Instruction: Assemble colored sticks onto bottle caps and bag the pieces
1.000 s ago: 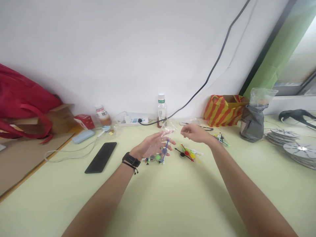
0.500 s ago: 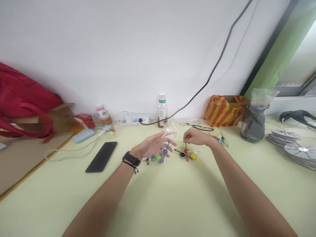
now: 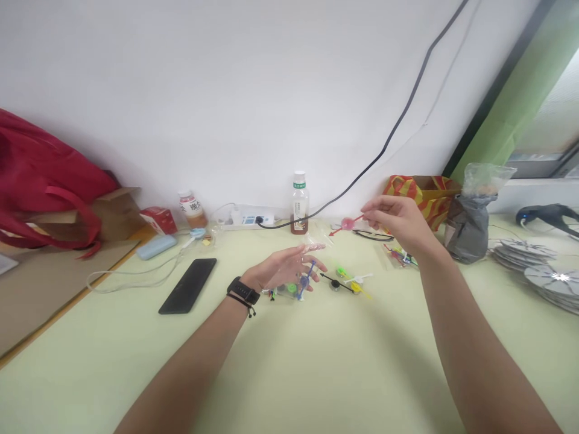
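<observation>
My right hand (image 3: 391, 218) pinches one end of a red arrow spinner (image 3: 347, 224) with a round disc, raised above the table. My left hand (image 3: 289, 268) holds a clear plastic bag (image 3: 316, 240), with its fingers spread around it. Inside or against the bag show a blue arrow spinner (image 3: 304, 281) and a green disc (image 3: 292, 289); which lie inside I cannot tell. On the table between the hands lie a black arrow spinner (image 3: 335, 284), a yellow one (image 3: 356, 288), a white one (image 3: 359, 279) and a green piece (image 3: 341, 272).
Another bag of coloured pieces (image 3: 400, 255) lies beyond my right wrist. A black phone (image 3: 187, 286) rests at the left. At the wall stand a drink bottle (image 3: 299, 205) and a power strip (image 3: 248, 218). Stacked grey discs (image 3: 552, 283) sit far right.
My right hand has lifted the red arrow spinner off the pile and moved it up and to the right. A green piece now shows there. My left hand has barely moved.
</observation>
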{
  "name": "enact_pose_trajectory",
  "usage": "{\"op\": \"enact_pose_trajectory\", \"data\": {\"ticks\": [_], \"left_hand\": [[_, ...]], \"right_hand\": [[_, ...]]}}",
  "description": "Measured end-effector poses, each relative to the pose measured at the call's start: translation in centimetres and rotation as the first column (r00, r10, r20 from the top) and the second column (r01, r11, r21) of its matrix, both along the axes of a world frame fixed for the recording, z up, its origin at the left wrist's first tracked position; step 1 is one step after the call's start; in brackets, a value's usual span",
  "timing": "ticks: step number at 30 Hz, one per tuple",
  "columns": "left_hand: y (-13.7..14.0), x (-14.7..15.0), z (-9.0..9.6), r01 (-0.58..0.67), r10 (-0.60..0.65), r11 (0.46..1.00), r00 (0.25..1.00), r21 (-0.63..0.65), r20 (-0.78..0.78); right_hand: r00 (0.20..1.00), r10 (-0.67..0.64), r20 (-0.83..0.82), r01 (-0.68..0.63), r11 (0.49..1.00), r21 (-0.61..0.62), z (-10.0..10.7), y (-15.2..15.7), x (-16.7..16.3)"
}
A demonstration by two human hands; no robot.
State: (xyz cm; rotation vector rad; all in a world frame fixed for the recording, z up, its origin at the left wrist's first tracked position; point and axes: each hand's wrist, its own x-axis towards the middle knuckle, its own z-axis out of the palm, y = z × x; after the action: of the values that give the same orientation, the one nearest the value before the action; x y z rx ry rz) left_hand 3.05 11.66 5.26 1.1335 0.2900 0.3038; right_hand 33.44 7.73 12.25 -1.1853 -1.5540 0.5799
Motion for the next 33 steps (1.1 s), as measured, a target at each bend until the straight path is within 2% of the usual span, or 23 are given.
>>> {"op": "enact_pose_trajectory", "data": {"ticks": [3, 9, 15, 20, 25, 29, 33], "left_hand": [[-0.2, 0.2, 0.1, 0.012, -0.012, 1.000, 1.000, 0.006, 0.023], [-0.5, 0.6, 0.3, -0.005, 0.005, 1.000, 1.000, 0.006, 0.016], [-0.5, 0.7, 0.2, -0.025, 0.025, 1.000, 1.000, 0.004, 0.016], [-0.3, 0.8, -0.1, -0.005, 0.005, 1.000, 1.000, -0.003, 0.027], [-0.1, 0.7, -0.4, 0.016, -0.014, 0.999, 0.997, -0.028, 0.080], [0.0, 0.6, -0.2, 0.023, -0.017, 0.998, 0.994, -0.055, 0.106], [0.1, 0.6, -0.1, 0.019, -0.008, 0.997, 0.990, -0.074, 0.141]], "right_hand": [[0.999, 0.027, 0.046, -0.028, 1.000, 0.012, 0.2, -0.3, -2.2], [0.971, 0.160, 0.180, -0.153, 0.987, -0.052, -0.9, 0.1, -5.1], [0.917, 0.155, 0.368, -0.139, 0.988, -0.071, -1.3, 0.0, -6.7], [0.911, 0.221, 0.349, -0.184, 0.973, -0.137, -1.3, 0.0, -6.8], [0.865, 0.312, 0.393, -0.243, 0.946, -0.215, -0.8, -0.3, -6.3], [0.887, 0.343, 0.309, -0.236, 0.912, -0.334, 0.1, -1.1, -5.9], [0.806, 0.486, 0.338, -0.358, 0.855, -0.377, 0.5, -1.4, -5.5]]}}
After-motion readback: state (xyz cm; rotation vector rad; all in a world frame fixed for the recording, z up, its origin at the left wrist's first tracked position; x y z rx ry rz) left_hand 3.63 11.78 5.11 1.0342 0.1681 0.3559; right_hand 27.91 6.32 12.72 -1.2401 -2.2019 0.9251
